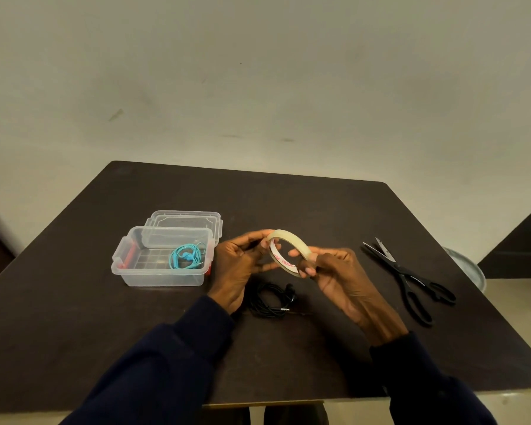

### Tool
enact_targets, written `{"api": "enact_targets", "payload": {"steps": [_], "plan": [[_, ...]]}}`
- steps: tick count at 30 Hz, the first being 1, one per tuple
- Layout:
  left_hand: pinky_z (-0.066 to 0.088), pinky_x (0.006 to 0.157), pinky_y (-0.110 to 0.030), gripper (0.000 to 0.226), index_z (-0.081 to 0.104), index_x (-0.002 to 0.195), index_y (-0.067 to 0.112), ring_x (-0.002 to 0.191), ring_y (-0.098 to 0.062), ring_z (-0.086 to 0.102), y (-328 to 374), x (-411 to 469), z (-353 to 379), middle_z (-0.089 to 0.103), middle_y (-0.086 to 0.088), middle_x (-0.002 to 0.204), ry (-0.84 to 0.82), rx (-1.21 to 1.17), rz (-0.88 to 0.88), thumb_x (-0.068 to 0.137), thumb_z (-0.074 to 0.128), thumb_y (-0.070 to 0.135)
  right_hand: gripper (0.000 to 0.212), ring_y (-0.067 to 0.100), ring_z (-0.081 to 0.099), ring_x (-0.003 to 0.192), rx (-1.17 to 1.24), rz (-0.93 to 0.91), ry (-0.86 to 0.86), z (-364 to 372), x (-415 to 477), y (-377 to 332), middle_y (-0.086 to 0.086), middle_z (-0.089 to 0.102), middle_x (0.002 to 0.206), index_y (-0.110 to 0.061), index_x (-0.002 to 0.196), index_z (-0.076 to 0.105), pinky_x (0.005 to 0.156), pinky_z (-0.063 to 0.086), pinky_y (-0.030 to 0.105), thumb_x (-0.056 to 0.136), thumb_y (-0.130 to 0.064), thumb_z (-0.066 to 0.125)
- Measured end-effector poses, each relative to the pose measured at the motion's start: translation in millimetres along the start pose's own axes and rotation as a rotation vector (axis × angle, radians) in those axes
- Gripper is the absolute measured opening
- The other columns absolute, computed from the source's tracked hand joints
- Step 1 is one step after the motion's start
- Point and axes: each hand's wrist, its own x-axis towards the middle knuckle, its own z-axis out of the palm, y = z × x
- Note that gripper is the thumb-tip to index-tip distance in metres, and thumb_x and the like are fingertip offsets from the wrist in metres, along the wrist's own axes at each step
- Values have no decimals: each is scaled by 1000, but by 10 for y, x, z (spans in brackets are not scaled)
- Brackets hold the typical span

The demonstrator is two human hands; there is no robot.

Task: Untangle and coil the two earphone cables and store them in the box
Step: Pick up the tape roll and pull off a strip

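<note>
A clear plastic box (126, 268) stands open on the left of the dark table, with a coiled turquoise earphone cable (186, 256) inside it. A coiled black earphone cable (270, 300) lies on the table below my hands. Both hands hold a roll of clear tape (290, 243) above the table. My left hand (239, 262) pinches the roll's left edge. My right hand (334, 271) grips its right side with fingers curled round it.
The box's clear lid (186, 217) lies just behind the box. Black scissors (411, 280) lie to the right of my hands. A grey round dish (469, 268) sits past the table's right edge. A pale wall rises behind the dark table (319, 210).
</note>
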Motion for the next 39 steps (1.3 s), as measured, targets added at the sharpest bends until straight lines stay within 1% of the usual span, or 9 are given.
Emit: {"api": "enact_targets", "payload": {"steps": [4,6,9,17,22,25,29,35,39], "plan": [[61,82,-33,25,75,110,12,110,-24,70,35,-37,39,74,-6,114,-95,215,223,86,71,14,23,13,44,55,-82,1,91,-1,5,21,29,65,80,9,83,76,60,43,28,73,-11,70],[57,89,-29,26,75,112,10,109,-20,69,20,-39,59,74,-2,111,-130,360,368,86,73,13,26,12,45,53,-82,-5,136,-10,12,31,19,68,69,14,85,74,61,41,29,74,-8,66],[52,90,-21,27,76,111,7,102,-15,67,1,-32,77,72,-2,106,-151,489,465,85,75,9,19,12,48,51,-128,-46,127,8,26,30,26,68,71,9,73,74,59,40,31,67,-4,62],[62,71,-30,22,77,101,8,101,-27,70,-5,-11,57,71,-11,104,-93,256,310,81,75,18,34,11,56,63,-270,-45,-25,-4,56,-8,17,71,75,-4,83,81,65,47,25,72,1,50],[60,74,-27,21,78,99,13,96,-22,70,13,-24,59,71,-4,99,-121,290,346,79,76,21,33,10,55,58,-256,-55,-16,-48,42,-1,9,64,60,17,93,72,64,47,28,72,-8,63],[57,78,-23,21,78,100,13,92,-17,70,-5,-33,58,72,-2,96,-130,376,409,80,76,20,25,11,55,59,-270,-48,-13,-81,23,11,11,60,57,24,89,68,68,46,32,82,1,59],[54,81,-21,20,78,100,10,90,-15,69,-29,-31,44,71,2,94,-132,452,455,81,76,16,36,10,55,54,-279,-50,40,-22,-11,17,10,63,55,33,80,59,65,42,36,70,-1,60],[55,81,-24,18,78,99,11,90,-18,69,-29,-31,54,71,-2,95,-132,499,488,82,77,9,49,13,50,52,-352,-62,165,36,-24,44,10,56,50,23,72,63,61,42,32,63,-24,70],[58,82,-31,17,78,99,15,94,-19,69,-30,-16,36,72,0,97,-107,402,427,82,76,15,24,14,54,59,-348,-63,112,10,-7,21,31,61,67,1,84,80,71,45,33,75,-19,71]]}}
